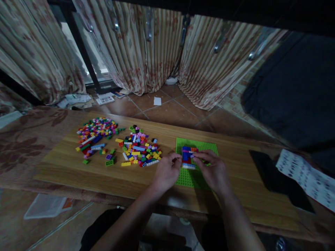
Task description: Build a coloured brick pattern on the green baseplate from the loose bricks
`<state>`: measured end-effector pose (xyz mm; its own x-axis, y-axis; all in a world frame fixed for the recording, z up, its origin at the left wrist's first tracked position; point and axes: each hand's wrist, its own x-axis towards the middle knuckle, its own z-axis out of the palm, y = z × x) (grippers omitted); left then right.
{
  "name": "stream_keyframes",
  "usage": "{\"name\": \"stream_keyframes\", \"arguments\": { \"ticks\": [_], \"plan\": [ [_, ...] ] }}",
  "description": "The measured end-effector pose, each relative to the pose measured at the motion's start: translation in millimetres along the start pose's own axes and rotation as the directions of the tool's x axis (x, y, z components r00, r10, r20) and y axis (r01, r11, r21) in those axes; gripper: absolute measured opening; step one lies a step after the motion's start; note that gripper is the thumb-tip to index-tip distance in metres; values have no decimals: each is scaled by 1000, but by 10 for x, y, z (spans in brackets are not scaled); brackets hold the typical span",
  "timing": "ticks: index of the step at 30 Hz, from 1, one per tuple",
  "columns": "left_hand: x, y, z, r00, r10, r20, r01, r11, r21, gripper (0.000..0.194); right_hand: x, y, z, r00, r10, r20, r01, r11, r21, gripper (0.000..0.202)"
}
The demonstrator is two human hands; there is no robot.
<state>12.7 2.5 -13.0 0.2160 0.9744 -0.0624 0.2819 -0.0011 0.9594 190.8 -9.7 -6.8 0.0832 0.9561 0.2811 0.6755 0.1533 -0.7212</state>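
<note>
A green studded baseplate (pixel 191 179) lies on the wooden board. On it stands a low block of toy bricks (pixel 185 157), mostly blue, with red, orange and white parts. My left hand (pixel 169 169) is at the block's left side, thumb and forefinger pinched together; what they hold, if anything, is too small to make out. From the right, my right hand (pixel 214 170) reaches over the block with its fingertips closed on a small purple brick (pixel 192 156). That brick is at the block's right part; whether it is pressed on cannot be seen.
Left on the wooden board (pixel 146 179) lie a pile of tiny mixed bricks (pixel 101 127) and a looser heap of larger ones (pixel 138 148). A dark flat panel (pixel 272 174) and a printed sheet (pixel 306 176) lie at right. A clear plastic container (pixel 44 205) is below left.
</note>
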Motion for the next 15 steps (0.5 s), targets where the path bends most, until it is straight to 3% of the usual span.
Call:
{"name": "stream_keyframes", "arguments": {
  "ticks": [10, 15],
  "plan": [
    [-34, 44, 17, 996, 86, -1, -83, 962, 262, 26, 0, -65, 86, 994, -103, 39, 109, 959, -263, 19],
    [-75, 35, 44, 982, 173, 74, -187, 851, 491, 36, 6, -87, 88, 977, -180, 112, 209, 908, -362, 20]
  ]
}}
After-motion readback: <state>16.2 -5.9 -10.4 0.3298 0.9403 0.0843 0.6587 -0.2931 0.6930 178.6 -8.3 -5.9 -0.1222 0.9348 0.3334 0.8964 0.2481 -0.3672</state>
